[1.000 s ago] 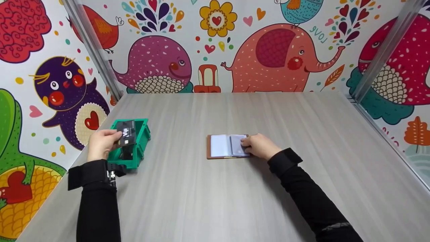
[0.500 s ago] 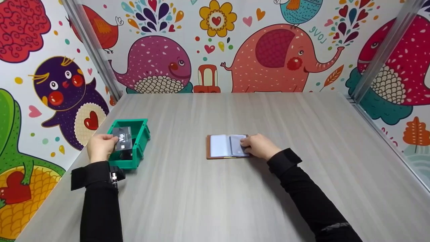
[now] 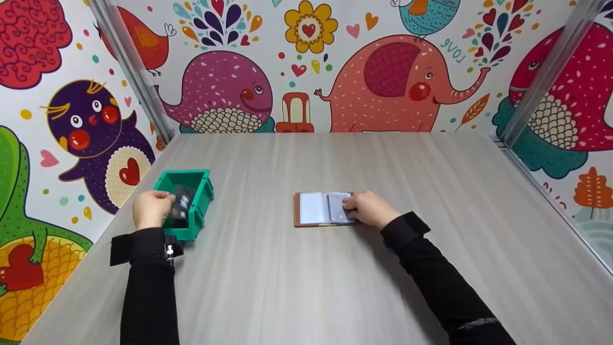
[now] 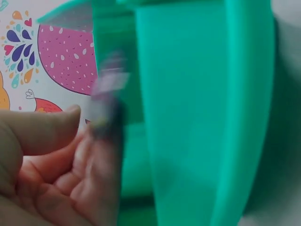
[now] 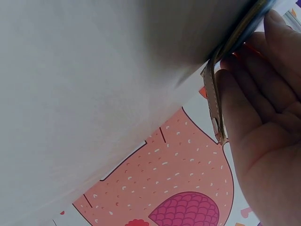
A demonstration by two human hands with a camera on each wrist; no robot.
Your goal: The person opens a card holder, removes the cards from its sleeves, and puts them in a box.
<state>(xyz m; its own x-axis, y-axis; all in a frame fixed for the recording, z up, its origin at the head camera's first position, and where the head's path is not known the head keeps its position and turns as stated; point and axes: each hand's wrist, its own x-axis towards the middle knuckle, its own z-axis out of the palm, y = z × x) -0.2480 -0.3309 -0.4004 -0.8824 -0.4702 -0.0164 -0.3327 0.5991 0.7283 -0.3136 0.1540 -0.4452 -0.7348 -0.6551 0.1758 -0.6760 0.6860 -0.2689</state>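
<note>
My left hand (image 3: 151, 211) is over the near left side of a green plastic bin (image 3: 203, 207), thumb and fingers apart. Just beyond the fingertips, a dark VIP card (image 3: 185, 197) shows blurred inside the bin; the left wrist view has a gap between the thumb and the blurred card (image 4: 109, 94). Mid-table lies a brown card holder (image 3: 312, 208), spread to its clear sleeves. My right hand (image 3: 374, 209) pinches its right edge, thumb over the sleeves. Seen from the right wrist, a brown strap (image 5: 214, 103) with a snap hangs off the holder beside the fingers.
The pale wood-grain table (image 3: 306, 287) carries the bin at left and the holder in the middle. Cartoon-printed walls (image 3: 306, 72) bound the back and both sides, with metal posts (image 3: 139, 72) in the corners.
The left hand, which pinched the VIP card above the bin, has let go of it and shifted slightly right. The card has dropped lower into the bin. The right hand and card holder stay put.
</note>
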